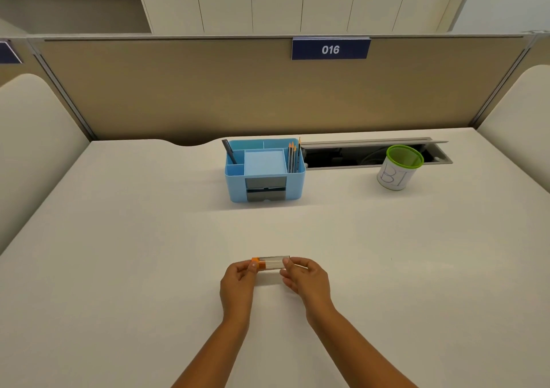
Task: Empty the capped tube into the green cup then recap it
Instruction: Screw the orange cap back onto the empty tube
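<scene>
A small clear tube with an orange cap is held level between both hands, low over the desk near the front centre. My left hand pinches the capped end. My right hand grips the tube's other end. What is inside the tube is too small to make out. The green cup, white-walled with a green rim and handwritten letters, stands upright at the far right of the desk, well away from both hands.
A blue desk organiser with pencils, a pen and a notepad stands at the back centre. Behind the cup an open cable tray is cut into the desk. A partition wall closes the back.
</scene>
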### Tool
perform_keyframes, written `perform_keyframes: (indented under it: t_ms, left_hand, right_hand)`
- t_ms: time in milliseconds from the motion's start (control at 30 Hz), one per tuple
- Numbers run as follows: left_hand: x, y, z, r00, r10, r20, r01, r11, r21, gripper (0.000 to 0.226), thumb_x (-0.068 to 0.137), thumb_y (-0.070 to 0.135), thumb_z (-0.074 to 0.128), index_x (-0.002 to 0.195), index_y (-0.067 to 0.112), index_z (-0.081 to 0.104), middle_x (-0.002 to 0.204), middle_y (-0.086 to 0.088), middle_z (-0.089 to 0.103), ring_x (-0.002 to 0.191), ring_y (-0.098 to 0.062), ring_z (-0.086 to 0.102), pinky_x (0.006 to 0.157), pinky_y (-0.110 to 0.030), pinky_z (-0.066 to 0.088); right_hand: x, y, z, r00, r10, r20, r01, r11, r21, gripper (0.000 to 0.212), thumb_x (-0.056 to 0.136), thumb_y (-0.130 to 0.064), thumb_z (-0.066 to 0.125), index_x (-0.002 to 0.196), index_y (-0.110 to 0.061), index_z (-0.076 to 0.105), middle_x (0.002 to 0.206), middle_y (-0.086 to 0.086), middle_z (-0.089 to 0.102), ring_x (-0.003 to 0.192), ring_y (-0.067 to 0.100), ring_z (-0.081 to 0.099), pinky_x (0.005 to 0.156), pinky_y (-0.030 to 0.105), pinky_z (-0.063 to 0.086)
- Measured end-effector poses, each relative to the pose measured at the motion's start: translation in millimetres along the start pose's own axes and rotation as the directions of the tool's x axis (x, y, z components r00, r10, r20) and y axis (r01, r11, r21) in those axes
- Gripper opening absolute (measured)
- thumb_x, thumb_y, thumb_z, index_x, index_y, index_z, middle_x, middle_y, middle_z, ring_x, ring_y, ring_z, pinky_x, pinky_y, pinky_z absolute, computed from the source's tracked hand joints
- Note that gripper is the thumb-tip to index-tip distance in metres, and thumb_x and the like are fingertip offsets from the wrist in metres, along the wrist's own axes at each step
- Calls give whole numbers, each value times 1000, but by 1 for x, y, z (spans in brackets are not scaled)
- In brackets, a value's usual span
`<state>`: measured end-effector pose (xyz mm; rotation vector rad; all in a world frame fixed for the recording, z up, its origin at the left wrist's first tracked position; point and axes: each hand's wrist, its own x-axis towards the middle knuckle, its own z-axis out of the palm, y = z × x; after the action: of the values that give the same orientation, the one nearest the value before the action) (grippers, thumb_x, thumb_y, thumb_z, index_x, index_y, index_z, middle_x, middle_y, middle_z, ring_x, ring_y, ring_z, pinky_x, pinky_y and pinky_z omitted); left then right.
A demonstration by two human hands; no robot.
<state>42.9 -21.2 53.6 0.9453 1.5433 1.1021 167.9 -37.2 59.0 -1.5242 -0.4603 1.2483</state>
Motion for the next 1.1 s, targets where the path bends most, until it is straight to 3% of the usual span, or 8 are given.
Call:
perform_keyframes:
  t_ms: [100,200,333,467,567,800,967,1100]
  left_hand:
    - [4,8,3,1000,16,-11,-15,997,78,22,86,26,57,103,13,65,108,-7,65,101,-23,57,87,-33,45]
    - [12,19,9,998,59,-18,-55,983,175,30,89,23,52,116,12,59,123,-12,58,109,-26,53,93,-35,43]
    - [29,37,18,996,84,-7,-81,976,200,35,90,22,50,124,14,51,132,-14,50,117,-28,49,96,-37,42]
    - [51,62,27,992,128,-1,-126,976,180,40,90,19,50,130,16,44,139,-12,45,122,-27,46,97,-35,40]
    - [68,78,31,986,166,10,-166,974,156,41,90,15,49,131,18,43,139,-10,46,123,-26,46,98,-36,40]
    - [107,100,48,950,304,75,-313,928,201,42,89,9,50,130,20,44,140,-9,44,126,-25,42,99,-34,41]
    - [128,100,56,940,330,90,-342,900,271,49,88,6,52,134,18,38,140,-13,42,126,-28,41,98,-35,43]
    - [137,96,61,926,372,57,-365,851,377,52,87,5,53,135,15,35,142,-15,40,130,-29,36,104,-39,37]
  right_hand:
    - [4,0,1,999,-40,22,41,999,-26,27,82,-25,68,107,-15,63,93,-1,69,82,11,69,63,16,55]
    - [12,-5,8,996,-82,20,84,985,-150,30,87,-23,62,117,-20,61,104,1,65,80,10,63,70,20,52]
    - [26,-18,25,990,-134,51,143,954,-263,42,90,-14,55,130,-28,49,81,-3,57,72,11,55,61,15,49]
    - [42,-40,41,984,-159,86,176,945,-276,50,89,-14,54,134,-32,43,77,-3,51,69,11,50,64,19,47]
    - [57,-66,54,968,-220,123,247,925,-288,54,88,-12,52,137,-30,39,73,-3,48,67,10,47,65,23,45]
    - [93,-109,73,939,-306,158,342,881,-327,58,89,-9,50,141,-24,31,81,-2,52,67,8,48,58,17,43]
    - [109,-114,78,931,-324,170,366,827,-427,61,88,-8,51,142,-21,29,73,-9,47,67,11,50,76,30,52]
    - [118,-115,81,927,-331,177,375,799,-469,59,89,-9,51,143,-19,29,88,-3,47,65,9,49,77,29,51]
